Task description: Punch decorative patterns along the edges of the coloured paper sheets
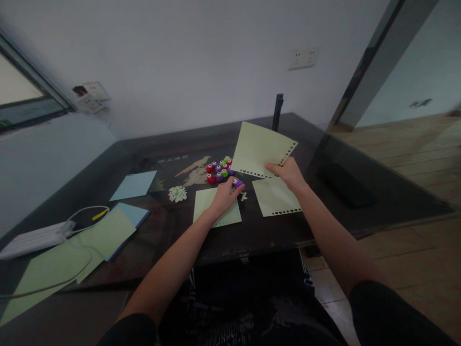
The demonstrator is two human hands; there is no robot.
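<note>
Both hands occupied over dark surface [266, 233].
Left hand [223, 196]: fingers grasping purple punch [238, 183] by near sheet's [229, 216] far right corner. Right hand [291, 174]: fingers pinching raised sheet [263, 148], right of clustered punches [218, 176].

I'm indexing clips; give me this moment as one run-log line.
left hand: holds purple item | right hand: holds raised hole-edged sheet | nearby: flat sheet, colourful items, pile of pale bits
</note>
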